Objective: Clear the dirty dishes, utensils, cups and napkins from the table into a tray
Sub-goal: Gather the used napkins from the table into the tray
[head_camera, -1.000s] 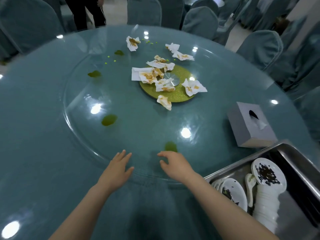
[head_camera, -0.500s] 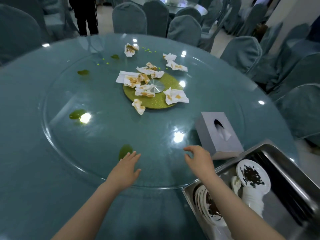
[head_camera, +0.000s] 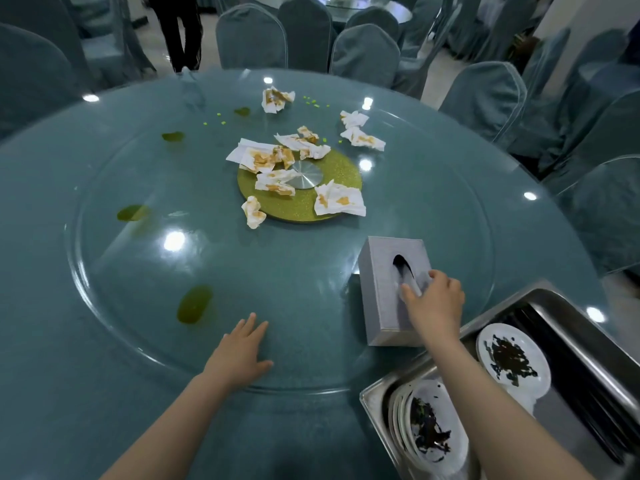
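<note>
A banquet room of teal-covered chairs [head_camera: 363,53] surrounds a round teal table [head_camera: 52,306] topped by a large glass turntable [head_camera: 311,265]. The head view takes in nearly all of it, though the table's near edge and the far side of the room are cut off, and of a person standing beyond the table only dark trouser legs [head_camera: 181,32] show. Stained, crumpled napkins [head_camera: 339,200] lie scattered on and around the gold centre disc [head_camera: 301,206], well apart from both hands; green smears [head_camera: 194,304] and small green bits dot the glass. The left hand [head_camera: 239,351] rests flat near the turntable's rim, fingers straight and slightly spread, holding nothing. The right hand [head_camera: 434,303] lies on top of the grey tissue box [head_camera: 388,306], its fingers bent at the slot; whether they pinch a tissue is too blurred to tell. At lower right a steel tray [head_camera: 374,400], partly out of frame, holds white plates [head_camera: 512,362] with dark scraps; its right side is too dark to read.
</note>
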A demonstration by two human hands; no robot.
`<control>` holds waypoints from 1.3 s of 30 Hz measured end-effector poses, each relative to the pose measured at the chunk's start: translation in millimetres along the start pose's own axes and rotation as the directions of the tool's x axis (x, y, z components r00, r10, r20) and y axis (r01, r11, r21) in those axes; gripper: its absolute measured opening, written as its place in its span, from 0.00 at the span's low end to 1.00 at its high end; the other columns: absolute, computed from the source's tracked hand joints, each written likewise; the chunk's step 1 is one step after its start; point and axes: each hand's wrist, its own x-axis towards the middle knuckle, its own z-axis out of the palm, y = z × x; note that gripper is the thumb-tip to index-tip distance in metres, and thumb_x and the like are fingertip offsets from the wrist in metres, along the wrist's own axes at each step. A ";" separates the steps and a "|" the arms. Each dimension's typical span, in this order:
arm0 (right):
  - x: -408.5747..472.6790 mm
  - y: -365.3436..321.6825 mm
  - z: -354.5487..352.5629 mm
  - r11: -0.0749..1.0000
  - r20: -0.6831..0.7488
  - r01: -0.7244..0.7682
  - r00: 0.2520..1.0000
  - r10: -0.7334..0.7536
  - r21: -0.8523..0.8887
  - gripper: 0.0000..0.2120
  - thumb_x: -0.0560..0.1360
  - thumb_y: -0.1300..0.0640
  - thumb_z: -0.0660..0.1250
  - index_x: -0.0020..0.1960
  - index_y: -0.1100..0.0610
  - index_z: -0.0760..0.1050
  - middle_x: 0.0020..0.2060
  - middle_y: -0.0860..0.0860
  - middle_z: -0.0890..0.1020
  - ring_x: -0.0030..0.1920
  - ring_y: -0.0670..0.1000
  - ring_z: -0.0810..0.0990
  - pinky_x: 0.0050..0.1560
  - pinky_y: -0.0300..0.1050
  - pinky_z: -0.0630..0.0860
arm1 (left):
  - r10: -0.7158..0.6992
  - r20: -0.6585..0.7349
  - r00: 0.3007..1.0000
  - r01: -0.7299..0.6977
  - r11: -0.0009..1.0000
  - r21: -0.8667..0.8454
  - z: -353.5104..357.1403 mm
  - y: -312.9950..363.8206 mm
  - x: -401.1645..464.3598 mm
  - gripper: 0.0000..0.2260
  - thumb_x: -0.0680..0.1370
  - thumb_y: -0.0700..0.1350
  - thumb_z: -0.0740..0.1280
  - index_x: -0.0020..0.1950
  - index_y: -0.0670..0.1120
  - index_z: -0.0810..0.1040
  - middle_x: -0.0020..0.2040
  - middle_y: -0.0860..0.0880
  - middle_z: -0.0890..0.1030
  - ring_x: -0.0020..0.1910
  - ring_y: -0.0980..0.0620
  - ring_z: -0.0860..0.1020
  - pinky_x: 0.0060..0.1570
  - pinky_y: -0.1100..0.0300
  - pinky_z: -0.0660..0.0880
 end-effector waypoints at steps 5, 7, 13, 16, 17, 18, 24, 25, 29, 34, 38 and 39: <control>0.2 -7.6 6.6 0.995 0.015 0.058 0.998 -0.057 -0.084 0.06 0.75 0.54 0.67 0.43 0.57 0.77 0.50 0.59 0.76 0.52 0.61 0.73 0.54 0.49 0.68 | -0.031 0.024 0.999 0.029 0.993 0.112 -4.7 -21.3 -2.1 0.47 0.71 0.59 0.70 0.78 0.50 0.42 0.78 0.47 0.38 0.77 0.48 0.43 0.73 0.48 0.50; -4.5 -12.3 10.4 0.993 0.026 0.104 0.994 -0.103 -0.060 0.08 0.77 0.55 0.65 0.39 0.56 0.74 0.43 0.56 0.77 0.48 0.60 0.74 0.49 0.49 0.68 | -0.034 0.032 0.999 0.029 0.989 0.144 -8.9 -31.1 -0.6 0.48 0.70 0.59 0.71 0.78 0.49 0.41 0.78 0.46 0.38 0.77 0.48 0.44 0.73 0.48 0.50; -20.2 -32.5 7.1 0.925 -0.094 0.068 0.995 -0.035 0.375 0.06 0.81 0.56 0.57 0.46 0.56 0.65 0.35 0.46 0.72 0.35 0.48 0.71 0.35 0.47 0.61 | -0.039 0.031 0.999 0.032 0.978 0.209 -18.2 -53.4 2.8 0.49 0.70 0.58 0.72 0.78 0.49 0.42 0.78 0.46 0.39 0.77 0.47 0.46 0.73 0.47 0.51; -23.9 -41.1 1.1 0.861 -0.138 0.076 0.990 -0.008 0.502 0.02 0.79 0.60 0.57 0.47 0.56 0.65 0.37 0.44 0.72 0.36 0.40 0.71 0.36 0.42 0.61 | -0.039 0.036 0.999 0.031 0.979 0.199 -21.4 -60.4 2.5 0.51 0.69 0.59 0.73 0.78 0.49 0.41 0.78 0.46 0.39 0.77 0.47 0.45 0.73 0.47 0.51; -25.0 -42.8 -0.2 0.837 -0.147 0.076 0.989 0.006 0.542 0.03 0.79 0.62 0.56 0.48 0.55 0.66 0.38 0.44 0.72 0.37 0.40 0.71 0.38 0.40 0.62 | -0.043 0.042 0.998 0.034 0.983 0.181 -21.1 -61.8 1.8 0.52 0.68 0.60 0.73 0.78 0.49 0.41 0.78 0.46 0.38 0.77 0.47 0.44 0.73 0.47 0.51; -26.4 -44.1 -1.6 0.813 -0.162 0.082 0.987 0.015 0.577 0.05 0.79 0.63 0.55 0.48 0.55 0.66 0.39 0.43 0.72 0.38 0.39 0.71 0.38 0.39 0.63 | -0.046 0.049 0.998 0.038 0.986 0.160 -20.2 -62.5 0.6 0.53 0.67 0.61 0.73 0.78 0.49 0.40 0.78 0.46 0.37 0.77 0.47 0.42 0.73 0.46 0.50; -36.8 -47.8 -18.9 0.765 -0.244 0.183 0.969 -0.034 0.618 0.19 0.74 0.70 0.52 0.41 0.50 0.74 0.40 0.44 0.75 0.38 0.36 0.72 0.40 0.28 0.67 | -0.039 0.062 0.997 0.031 0.992 0.126 -19.2 -60.0 -2.6 0.56 0.65 0.62 0.74 0.77 0.48 0.37 0.77 0.45 0.35 0.77 0.46 0.39 0.74 0.45 0.49; -37.7 -47.9 -22.5 0.773 -0.246 0.184 0.969 -0.037 0.607 0.19 0.74 0.71 0.52 0.42 0.51 0.76 0.42 0.46 0.75 0.40 0.35 0.73 0.42 0.28 0.67 | -0.040 0.064 0.997 0.031 0.991 0.127 -19.4 -58.8 -3.1 0.56 0.66 0.62 0.74 0.77 0.48 0.37 0.77 0.45 0.35 0.77 0.45 0.40 0.74 0.45 0.49; -45.0 -41.6 -34.6 0.778 -0.242 0.110 0.969 0.056 0.618 0.15 0.74 0.67 0.58 0.45 0.49 0.77 0.48 0.47 0.75 0.42 0.42 0.75 0.45 0.36 0.70 | -0.035 0.073 0.997 0.026 0.991 0.129 -17.9 -53.2 -4.9 0.57 0.66 0.63 0.73 0.77 0.47 0.36 0.77 0.45 0.34 0.77 0.45 0.39 0.73 0.44 0.50; -60.5 -46.7 -44.0 0.789 -0.086 0.149 0.989 -0.122 0.596 0.12 0.74 0.63 0.65 0.41 0.45 0.78 0.46 0.51 0.81 0.43 0.48 0.77 0.47 0.42 0.74 | -0.036 0.071 0.997 0.026 0.991 0.132 -14.7 -42.6 -6.7 0.56 0.66 0.63 0.73 0.77 0.46 0.37 0.77 0.44 0.34 0.77 0.45 0.39 0.74 0.45 0.51; -82.7 -68.7 -38.2 0.765 0.007 0.365 0.901 -0.435 0.531 0.17 0.73 0.66 0.68 0.42 0.42 0.79 0.44 0.48 0.80 0.45 0.43 0.78 0.49 0.28 0.71 | -0.034 0.085 0.996 0.023 0.992 0.127 -12.6 -32.7 -7.3 0.56 0.67 0.63 0.72 0.77 0.46 0.37 0.77 0.44 0.34 0.77 0.45 0.39 0.74 0.45 0.51; -85.2 -72.3 -36.2 0.751 0.029 0.367 0.890 -0.456 0.549 0.18 0.73 0.67 0.68 0.43 0.42 0.79 0.44 0.48 0.79 0.45 0.42 0.78 0.50 0.29 0.71 | -0.036 0.086 0.996 0.025 0.992 0.127 -12.0 -30.0 -7.7 0.56 0.67 0.63 0.72 0.77 0.46 0.37 0.77 0.44 0.34 0.77 0.45 0.40 0.74 0.45 0.51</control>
